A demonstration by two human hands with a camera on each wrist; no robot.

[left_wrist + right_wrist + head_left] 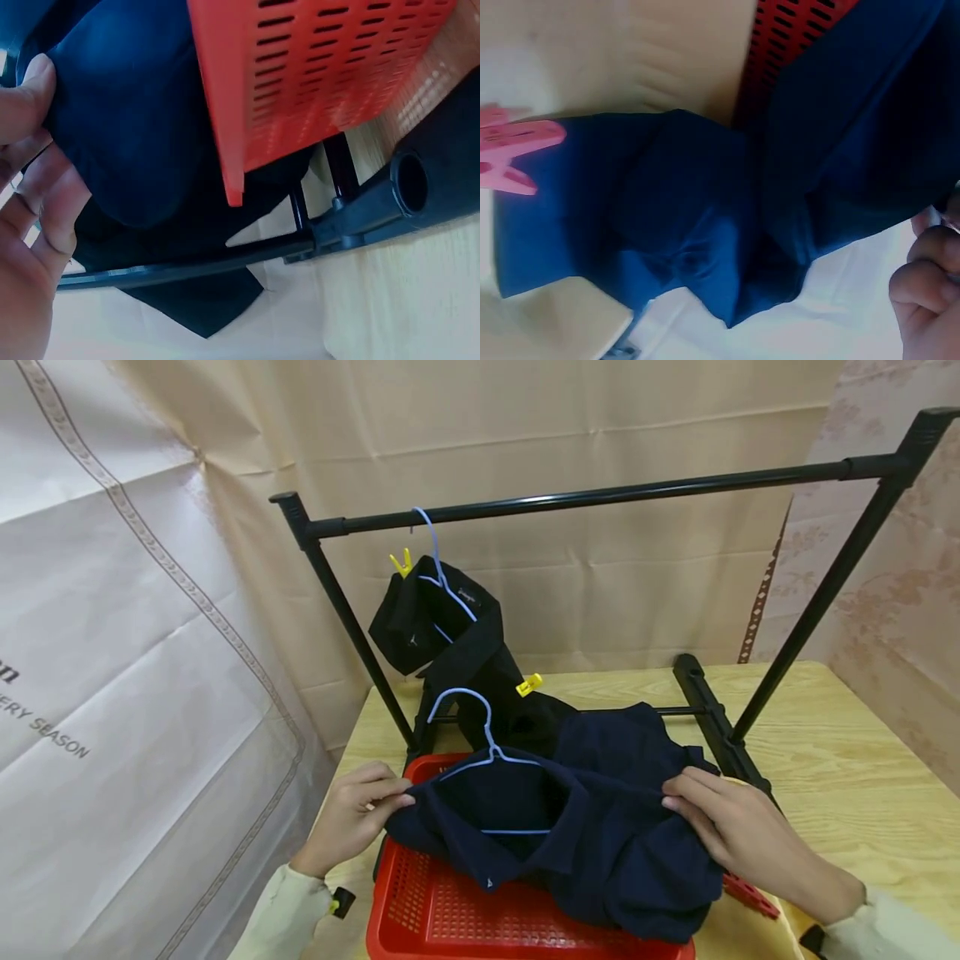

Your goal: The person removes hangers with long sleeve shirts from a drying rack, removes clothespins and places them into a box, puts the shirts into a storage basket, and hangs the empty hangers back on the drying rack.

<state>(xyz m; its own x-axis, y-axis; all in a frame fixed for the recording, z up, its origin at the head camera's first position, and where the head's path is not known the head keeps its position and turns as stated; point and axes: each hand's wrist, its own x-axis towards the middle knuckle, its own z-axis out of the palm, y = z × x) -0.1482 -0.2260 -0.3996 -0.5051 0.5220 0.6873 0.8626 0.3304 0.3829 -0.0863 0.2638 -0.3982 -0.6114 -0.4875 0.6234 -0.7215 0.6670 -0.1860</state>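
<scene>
A navy garment (622,852) with a collar is spread above the red basket, a blue hanger (491,735) inside its neck and the hook pointing up. My left hand (352,814) pinches the garment's left shoulder edge between thumb and fingers; the left wrist view shows the thumb and fingers of this hand (34,172) on the dark cloth (127,112). On the other side, my right hand (738,835) pinches the cloth near the right shoulder. In the right wrist view the curled fingers of my right hand (930,285) are at the garment's edge (705,195).
A black rack (600,497) stands behind, with a black garment (480,652) hanging from its left end on a blue hanger. Yellow clips (528,685) are on that garment. The red basket (390,893) sits in front. A pink clip (517,146) shows at the left of the right wrist view.
</scene>
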